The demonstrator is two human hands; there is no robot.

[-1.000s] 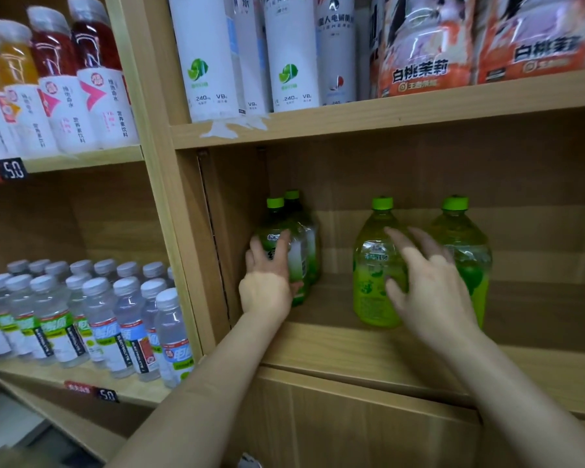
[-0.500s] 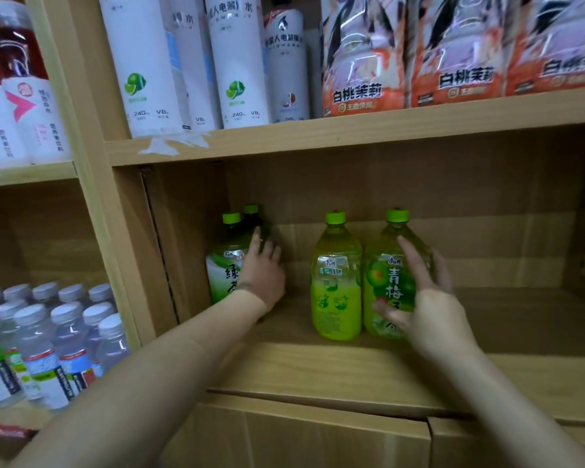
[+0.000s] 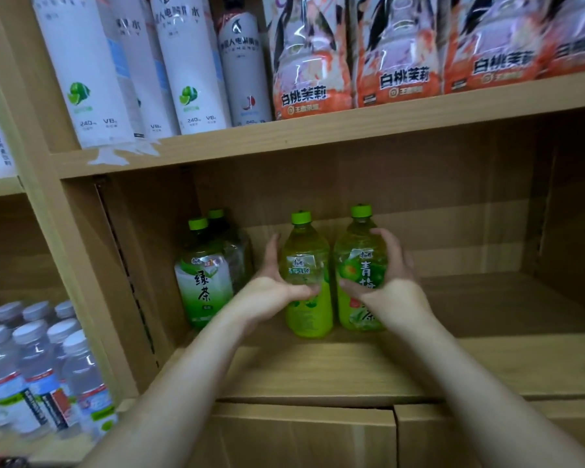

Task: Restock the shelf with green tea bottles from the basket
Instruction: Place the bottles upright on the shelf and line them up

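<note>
Both hands have closed in: our left hand now wraps one bottle, our right hand its neighbour, upright and touching on the wooden shelf. Full, smooth plastic probably feels heavy and slick; we judge the labelled waist the safest hold.

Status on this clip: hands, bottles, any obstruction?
Left hand on middle bottle; right hand on right bottle. Both upright on shelf. Nothing blocking.
</note>
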